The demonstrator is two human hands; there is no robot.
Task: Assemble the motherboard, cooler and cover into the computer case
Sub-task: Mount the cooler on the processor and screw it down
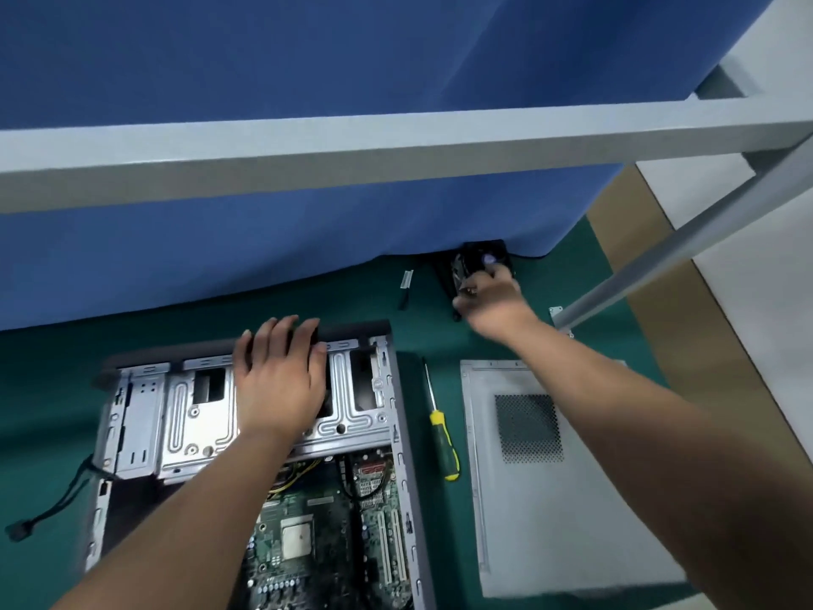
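On the green mat (44,433) lie one open case (246,433) holding one motherboard (308,534), one screwdriver (442,433) and one cover (554,499) at right. The left hand (281,380) rests flat, fingers straight, on the case's far edge. The right hand (492,297) grips the one cooler (473,261), far right.

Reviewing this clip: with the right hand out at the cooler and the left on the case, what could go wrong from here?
1. The right hand grips the cooler at full stretch; it could slip, or snag its cable at the blue curtain.
2. Carried back, it may clip the screwdriver beside the case.
3. The socket on the motherboard lies bare; a careless landing could damage it.
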